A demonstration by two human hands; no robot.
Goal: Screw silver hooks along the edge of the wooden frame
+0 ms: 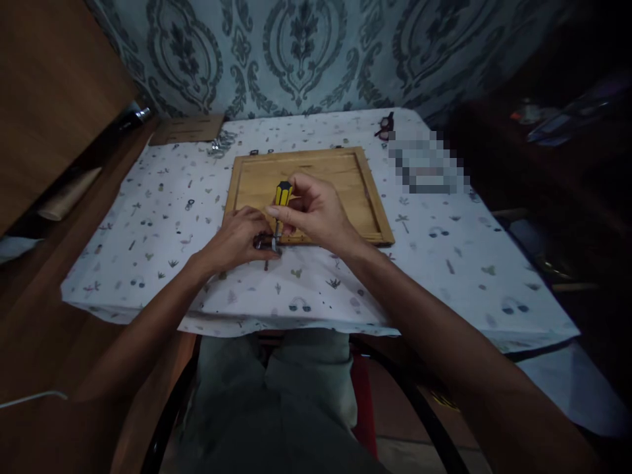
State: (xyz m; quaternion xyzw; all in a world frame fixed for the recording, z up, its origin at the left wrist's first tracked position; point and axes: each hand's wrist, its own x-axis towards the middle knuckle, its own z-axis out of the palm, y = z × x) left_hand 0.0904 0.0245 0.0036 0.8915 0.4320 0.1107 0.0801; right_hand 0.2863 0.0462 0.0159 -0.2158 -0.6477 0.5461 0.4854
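Observation:
My right hand (313, 209) is closed around a screwdriver with a yellow and black handle (283, 193). Its shaft points down at a small shiny metal fitting (274, 245) by the near edge of a framed wooden panel (316, 161). My left hand (241, 240) pinches this fitting between thumb and fingers, at the panel's near left corner. Whether the fitting is a hinge I cannot tell, as the fingers partly cover it. The panel lies flat on the table, its raised rim facing up.
The table has a white printed cloth (434, 276). At the back left lie a piece of cardboard (185, 130) and some small metal parts in clear plastic (220, 143). A dark-framed pair of glasses (385, 126) and a blurred-out item (427, 164) sit at the back right.

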